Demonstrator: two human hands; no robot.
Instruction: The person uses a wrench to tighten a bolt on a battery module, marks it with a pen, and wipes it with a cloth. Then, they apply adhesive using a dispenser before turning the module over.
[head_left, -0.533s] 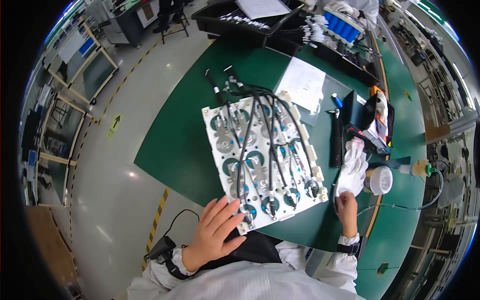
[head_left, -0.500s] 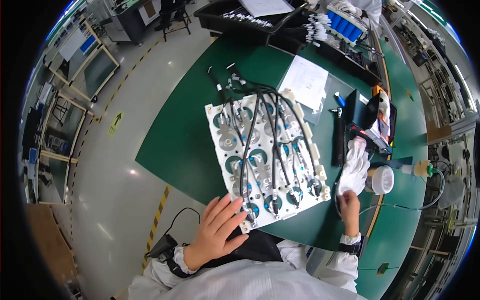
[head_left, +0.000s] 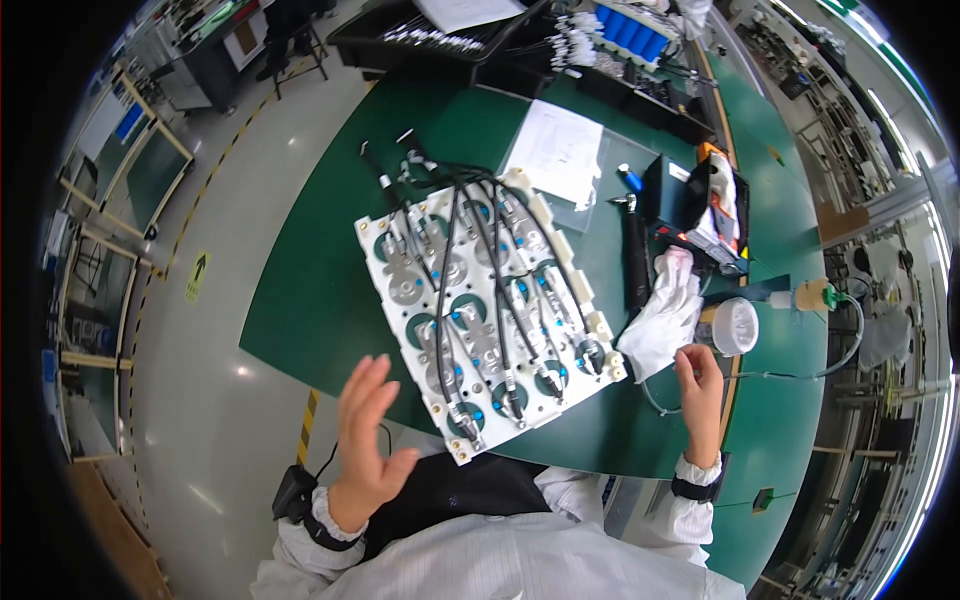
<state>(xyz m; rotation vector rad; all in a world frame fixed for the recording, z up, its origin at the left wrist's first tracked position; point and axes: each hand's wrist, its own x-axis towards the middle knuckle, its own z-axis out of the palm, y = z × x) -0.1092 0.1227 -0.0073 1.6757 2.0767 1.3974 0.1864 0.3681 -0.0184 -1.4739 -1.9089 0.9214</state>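
Note:
My left hand (head_left: 370,445) is raised with fingers apart, off the near left corner of a white plastic tray-like panel (head_left: 545,408). Metal plates, round openings and small blue dots show on that panel, and black cables (head_left: 497,290) run across it, some with loose ends past its far left edge. Beside the lower right edge of a crumpled white glove (head_left: 660,320), my right hand (head_left: 702,395) has its fingers loosely curled, with nothing visible between them. A thin tube (head_left: 655,402) passes close to that hand.
Right of the panel lie a black-handled tool (head_left: 636,255), a blue cylinder (head_left: 630,178), an open dark box (head_left: 690,210) and a translucent cup (head_left: 737,326). Paper (head_left: 555,150) lies behind. Black bins (head_left: 500,70) stand at the far edge of the green table (head_left: 300,280).
My left hand has lifted off the panel's near corner and moved left. My right hand has let go of the glove and moved right of it. The whole view has shifted.

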